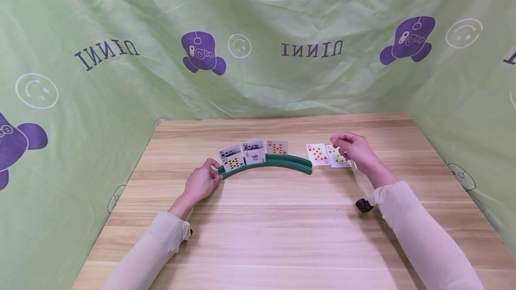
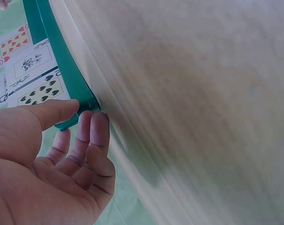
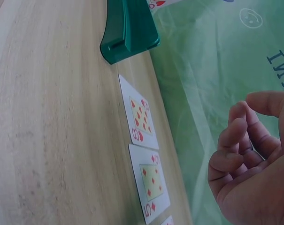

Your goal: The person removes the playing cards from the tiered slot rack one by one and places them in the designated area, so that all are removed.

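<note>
L hand (image 1: 201,179) pinches the L end of the green card rack (image 1: 290,164), thumb one side, fingers the other. R hand (image 1: 358,150) is by the flat cards, thumb tip against fingertips, fingers curled, nothing visible betw. them. Rack sits on the tabletop (image 1: 262,218), L part loaded: K (image 1: 227,151), Q (image 1: 252,145) and 9 of hearts (image 1: 277,147) in back, 10 of spades (image 1: 234,163) + joker (image 1: 255,157) in front. Past its R end, flat: 8 of hearts (image 1: 318,154), 5 of diamonds (image 3: 149,185), plus a sliver of a third card (image 3: 167,221) (face mostly cut off).

For a clean pick-up, R fingers probably need to part a bit, then catch one card by its edge; flat cards likely hard to get under, so sliding or tipping a corner may help. Best kept upright and lowered edge-first into the rack's bare R stretch, w/o bumping the 9. L hold should be steady but light, else rack could twist & spill cards.
</note>
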A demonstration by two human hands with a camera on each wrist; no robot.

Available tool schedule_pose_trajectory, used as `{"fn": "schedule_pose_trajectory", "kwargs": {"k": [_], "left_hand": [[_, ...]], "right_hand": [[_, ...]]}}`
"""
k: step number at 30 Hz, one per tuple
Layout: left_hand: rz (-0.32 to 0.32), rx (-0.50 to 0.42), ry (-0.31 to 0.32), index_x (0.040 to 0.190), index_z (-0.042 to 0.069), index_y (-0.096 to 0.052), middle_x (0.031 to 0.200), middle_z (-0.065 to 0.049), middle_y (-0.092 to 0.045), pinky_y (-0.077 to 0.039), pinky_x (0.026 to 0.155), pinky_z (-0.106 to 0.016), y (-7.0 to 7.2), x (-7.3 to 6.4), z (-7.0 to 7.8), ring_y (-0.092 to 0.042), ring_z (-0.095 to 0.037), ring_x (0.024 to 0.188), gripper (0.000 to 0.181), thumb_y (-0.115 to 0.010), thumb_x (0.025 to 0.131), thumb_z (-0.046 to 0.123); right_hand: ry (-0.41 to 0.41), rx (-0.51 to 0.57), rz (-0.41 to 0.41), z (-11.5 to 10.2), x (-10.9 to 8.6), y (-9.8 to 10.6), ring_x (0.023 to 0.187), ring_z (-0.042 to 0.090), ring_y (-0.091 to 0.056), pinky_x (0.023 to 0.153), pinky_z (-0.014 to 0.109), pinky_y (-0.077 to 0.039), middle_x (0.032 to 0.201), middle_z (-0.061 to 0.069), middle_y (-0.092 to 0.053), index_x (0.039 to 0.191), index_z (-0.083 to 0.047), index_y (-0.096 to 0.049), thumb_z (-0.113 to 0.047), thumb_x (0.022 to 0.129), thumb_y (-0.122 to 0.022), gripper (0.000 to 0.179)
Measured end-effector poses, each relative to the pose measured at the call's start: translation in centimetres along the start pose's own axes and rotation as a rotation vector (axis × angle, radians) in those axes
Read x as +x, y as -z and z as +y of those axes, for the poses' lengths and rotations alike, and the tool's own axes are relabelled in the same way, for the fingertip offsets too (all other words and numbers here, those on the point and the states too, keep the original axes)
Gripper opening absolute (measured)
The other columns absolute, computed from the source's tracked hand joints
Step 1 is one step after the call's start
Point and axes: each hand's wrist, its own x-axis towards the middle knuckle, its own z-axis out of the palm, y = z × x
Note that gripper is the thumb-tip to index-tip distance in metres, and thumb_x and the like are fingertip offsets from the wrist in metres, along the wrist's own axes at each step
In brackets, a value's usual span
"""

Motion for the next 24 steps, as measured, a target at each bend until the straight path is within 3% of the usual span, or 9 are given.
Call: {"fn": "schedule_pose_trajectory", "kwargs": {"k": [7,24], "left_hand": [[0.000,-0.002,0.001,0.111,0.011,-0.055,0.090,-0.005,-0.076,-0.049,0.072,-0.037,0.0,0.0,0.0,-0.067,-0.019,0.078,0.030,-0.073,0.087,0.016],[-0.004,-0.002,0.009,0.112,0.011,-0.055,0.090,-0.004,-0.076,-0.048,0.072,-0.037,0.1,0.0,0.1,-0.067,-0.019,0.078,0.031,-0.073,0.087,0.016]], "right_hand": [[0.009,0.029,-0.016,-0.7,-0.2,-1.0,0.072,0.004,-0.052,0.062,0.021,-0.042,0.093,-0.012,-0.062,0.126,0.002,-0.055,-0.020,0.100,-0.059,0.034],[0.055,0.008,-0.048,-1.4,0.3,-3.6,0.069,0.006,-0.052,0.062,0.025,-0.044,0.091,-0.004,-0.062,0.120,-0.002,-0.061,-0.022,0.100,-0.060,0.029]]}}
